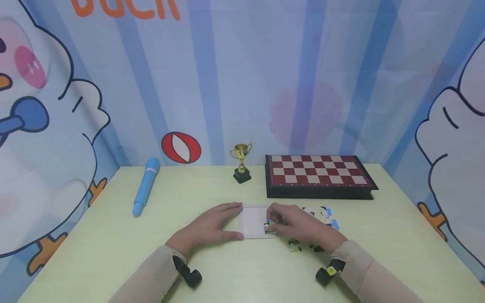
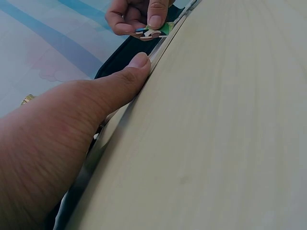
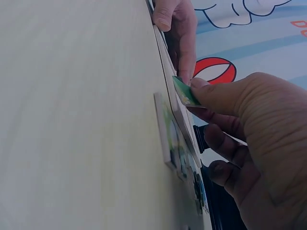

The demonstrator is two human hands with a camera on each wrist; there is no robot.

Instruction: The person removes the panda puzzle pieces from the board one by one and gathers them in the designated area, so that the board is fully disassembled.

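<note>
A shallow white puzzle tray with a raised rim lies on the table in front of me. My left hand rests at its left side, straight fingers on the far corner and thumb on the near corner. Over the tray's right part, my right hand pinches a small puzzle piece between thumb and fingers. Green and black print shows on that piece, which is tilted in the right wrist view. More puzzle pieces lie right of the tray, partly hidden by the right hand; one loose piece sits nearer me.
Behind the pieces stands a black-sided chessboard box. A small gold trophy cup on a black base is beyond the tray. To the left lies a blue toy microphone. A printed backdrop rises at the table's far edge.
</note>
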